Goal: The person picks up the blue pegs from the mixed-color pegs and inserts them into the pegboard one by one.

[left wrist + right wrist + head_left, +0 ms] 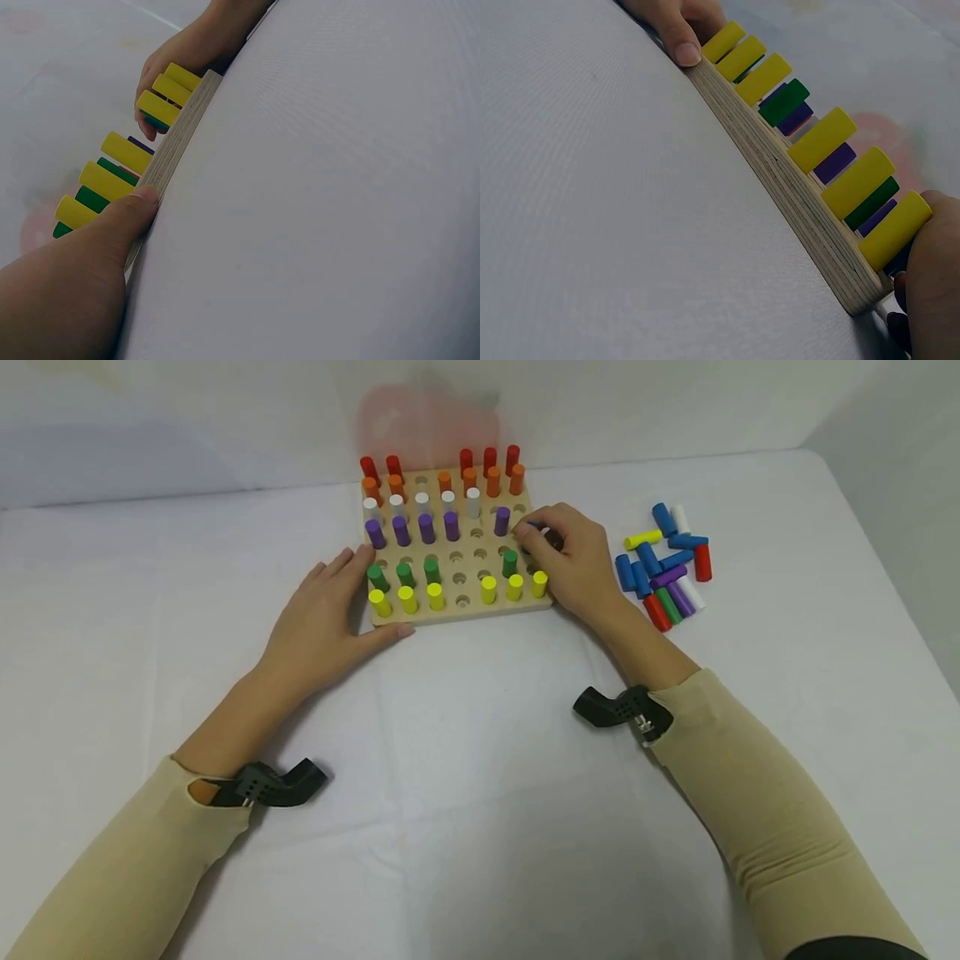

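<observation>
A wooden pegboard (462,617) lies on the white cloth, with rows of red, orange, white, purple, green and yellow pegs standing in it. My left hand (318,618) rests against the board's left side, its thumb along the front edge and its fingers fairly straight. At the right side, my right hand (573,556) bends its fingers over the board and pinches a dark blue peg (898,260), mostly hidden by the hand. Next to that hand stand a purple peg (502,521), a green peg (510,562) and a yellow peg (539,583).
Loose pegs lie in a pile right of the board, among them a blue peg (624,573), a red peg (702,562) and a white peg (679,517). A pale wall (637,410) rises behind the board. Black wrist mounts (277,783) stick out from both sleeves.
</observation>
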Tool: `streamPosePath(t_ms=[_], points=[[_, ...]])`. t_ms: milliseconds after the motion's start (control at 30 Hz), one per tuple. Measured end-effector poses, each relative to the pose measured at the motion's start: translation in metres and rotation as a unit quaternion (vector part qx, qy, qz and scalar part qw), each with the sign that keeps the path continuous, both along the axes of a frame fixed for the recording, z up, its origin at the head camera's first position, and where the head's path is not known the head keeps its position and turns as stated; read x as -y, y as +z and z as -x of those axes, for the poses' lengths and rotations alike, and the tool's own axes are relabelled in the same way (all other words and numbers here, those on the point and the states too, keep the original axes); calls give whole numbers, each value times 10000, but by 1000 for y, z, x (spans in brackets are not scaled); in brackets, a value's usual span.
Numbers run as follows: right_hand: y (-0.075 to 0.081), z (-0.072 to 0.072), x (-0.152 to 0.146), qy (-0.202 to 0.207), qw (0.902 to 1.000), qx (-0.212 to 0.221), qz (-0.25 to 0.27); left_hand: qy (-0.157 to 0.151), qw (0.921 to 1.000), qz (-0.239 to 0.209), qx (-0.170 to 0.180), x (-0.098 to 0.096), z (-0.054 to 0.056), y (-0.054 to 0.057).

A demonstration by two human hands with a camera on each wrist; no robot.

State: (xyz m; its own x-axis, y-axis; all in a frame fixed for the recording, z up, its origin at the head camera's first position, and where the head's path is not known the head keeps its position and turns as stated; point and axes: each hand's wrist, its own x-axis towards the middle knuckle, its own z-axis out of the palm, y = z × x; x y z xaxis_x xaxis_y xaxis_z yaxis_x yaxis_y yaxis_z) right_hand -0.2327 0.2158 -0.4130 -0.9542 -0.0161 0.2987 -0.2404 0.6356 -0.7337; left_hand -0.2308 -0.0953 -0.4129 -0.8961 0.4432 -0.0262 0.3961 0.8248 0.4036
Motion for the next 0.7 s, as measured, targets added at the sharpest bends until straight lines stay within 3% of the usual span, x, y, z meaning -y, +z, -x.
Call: streamPosePath(t_ms=[700], points=[[2,1,0,-20,9999,55,145,-79,10000,47,-1,0,5,-2]])
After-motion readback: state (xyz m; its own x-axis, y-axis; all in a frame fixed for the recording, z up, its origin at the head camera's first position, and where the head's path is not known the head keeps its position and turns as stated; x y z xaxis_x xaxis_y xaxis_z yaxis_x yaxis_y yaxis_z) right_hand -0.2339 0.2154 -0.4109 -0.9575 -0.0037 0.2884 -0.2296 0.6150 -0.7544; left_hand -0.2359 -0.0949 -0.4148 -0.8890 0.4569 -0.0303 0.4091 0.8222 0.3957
